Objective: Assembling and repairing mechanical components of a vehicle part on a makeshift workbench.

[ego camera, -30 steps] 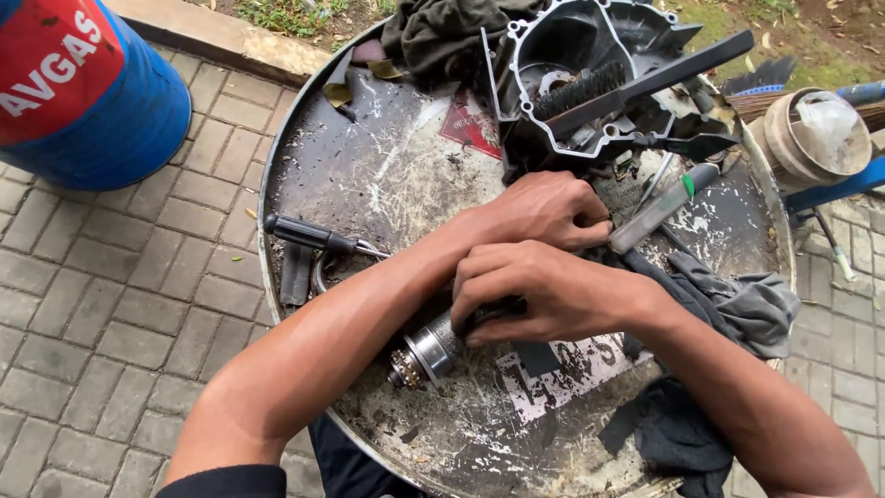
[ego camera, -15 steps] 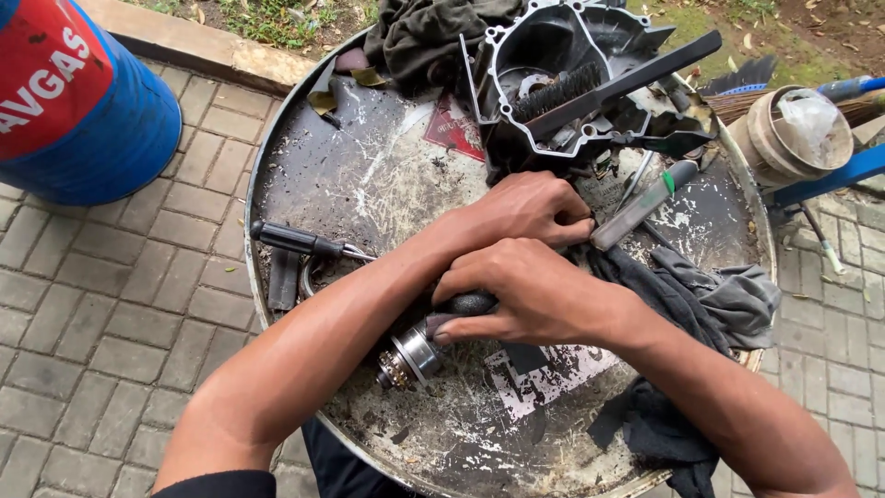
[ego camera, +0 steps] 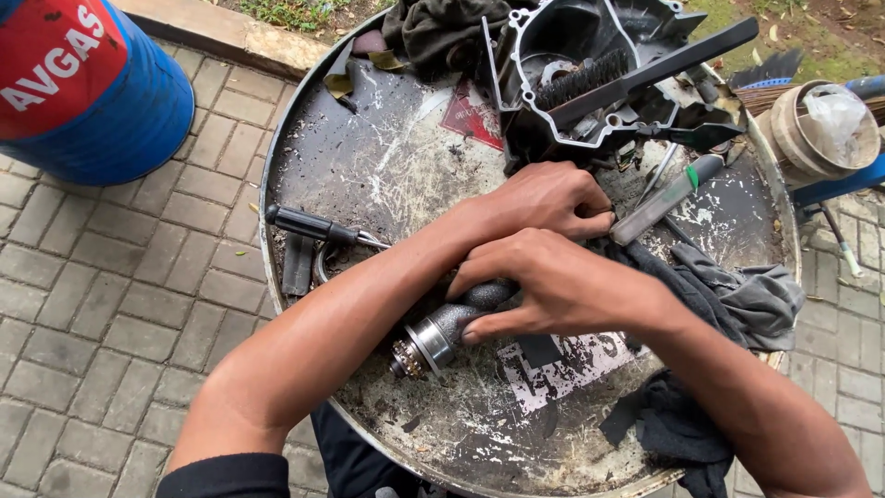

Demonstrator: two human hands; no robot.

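On the round metal bench (ego camera: 387, 175), right hand (ego camera: 562, 286) grips the grey shaft part (ego camera: 442, 334), long axis pointing lower-left, bearing end clear; left hand (ego camera: 553, 198) lies clenched just beyond, its contents hidden.

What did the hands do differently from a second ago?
Little changed. The right hand slid slightly along the grey metal part, still gripping it. The left hand stays fisted beyond it. The screwdriver and engine cover stayed put.
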